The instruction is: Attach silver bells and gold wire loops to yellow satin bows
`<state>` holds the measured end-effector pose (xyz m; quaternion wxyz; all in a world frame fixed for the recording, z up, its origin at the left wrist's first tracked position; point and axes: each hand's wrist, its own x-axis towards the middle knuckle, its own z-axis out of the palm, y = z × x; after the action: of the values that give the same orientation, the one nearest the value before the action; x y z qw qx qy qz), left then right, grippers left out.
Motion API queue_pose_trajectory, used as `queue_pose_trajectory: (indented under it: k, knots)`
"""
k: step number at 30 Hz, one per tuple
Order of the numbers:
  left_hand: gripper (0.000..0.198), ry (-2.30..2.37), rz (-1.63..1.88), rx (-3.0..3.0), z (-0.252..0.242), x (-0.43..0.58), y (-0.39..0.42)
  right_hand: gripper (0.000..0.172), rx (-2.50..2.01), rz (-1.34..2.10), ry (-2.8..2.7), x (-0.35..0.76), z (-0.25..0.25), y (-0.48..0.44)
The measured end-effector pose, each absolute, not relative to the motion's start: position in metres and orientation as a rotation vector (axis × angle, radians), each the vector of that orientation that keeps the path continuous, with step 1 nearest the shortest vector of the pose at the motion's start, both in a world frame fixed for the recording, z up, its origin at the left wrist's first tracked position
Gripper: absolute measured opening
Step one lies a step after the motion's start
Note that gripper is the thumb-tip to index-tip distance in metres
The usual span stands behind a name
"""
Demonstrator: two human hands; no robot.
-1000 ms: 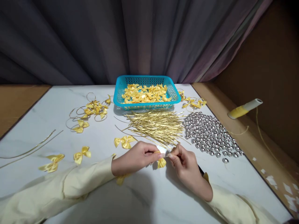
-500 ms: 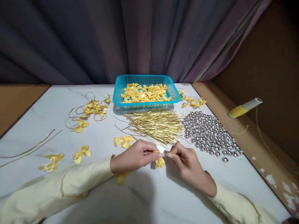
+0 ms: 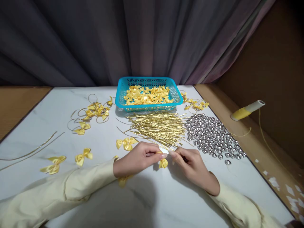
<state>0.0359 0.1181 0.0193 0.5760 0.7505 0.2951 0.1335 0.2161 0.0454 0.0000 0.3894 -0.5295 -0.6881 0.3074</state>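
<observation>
My left hand (image 3: pixel 140 160) pinches a small yellow satin bow (image 3: pixel 163 163) between thumb and forefinger, and the bow hangs just below the fingertips. Close to its right, the fingers of my right hand (image 3: pixel 192 164) are pressed together; what they hold is too small to make out. Both hands are just in front of a pile of gold cords (image 3: pixel 158 128). A pair of yellow bows (image 3: pixel 125 143) lies beyond my left wrist, and another bow (image 3: pixel 123 181) is partly hidden under the left sleeve. Two single bows, one nearer (image 3: pixel 53 164) and one farther (image 3: pixel 83 156), rest to the left.
A blue basket (image 3: pixel 147 78) of yellow bows stands at the back. Shiny silver beads (image 3: pixel 213 134) are heaped at right. Bows with looped cords (image 3: pixel 95 110) lie at left, more bows (image 3: pixel 197 105) at back right. A thread cone (image 3: pixel 247 110) is beyond the right table edge.
My right fingertips have shifted slightly and changed their pinch beside the bow. My left hand still holds the bow in nearly the same place. The whole view has moved a little.
</observation>
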Motion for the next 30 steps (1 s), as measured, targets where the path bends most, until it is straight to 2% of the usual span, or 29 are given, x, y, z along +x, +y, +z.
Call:
queue_pose_trajectory:
  k: [15,23,30]
  knots:
    - [0.03,0.641,0.36,1.917,0.016,0.034,0.114,0.033,-1.391,0.778,-1.744,0.205,-0.003,0.034]
    - [0.034,0.558,0.165,1.706,0.024,0.033,0.124,0.033,-1.33,0.808,-1.794,0.207,0.0,0.038]
    - [0.034,0.616,0.156,1.594,0.022,0.033,0.122,0.034,-1.332,0.836,-1.782,0.207,0.001,0.037]
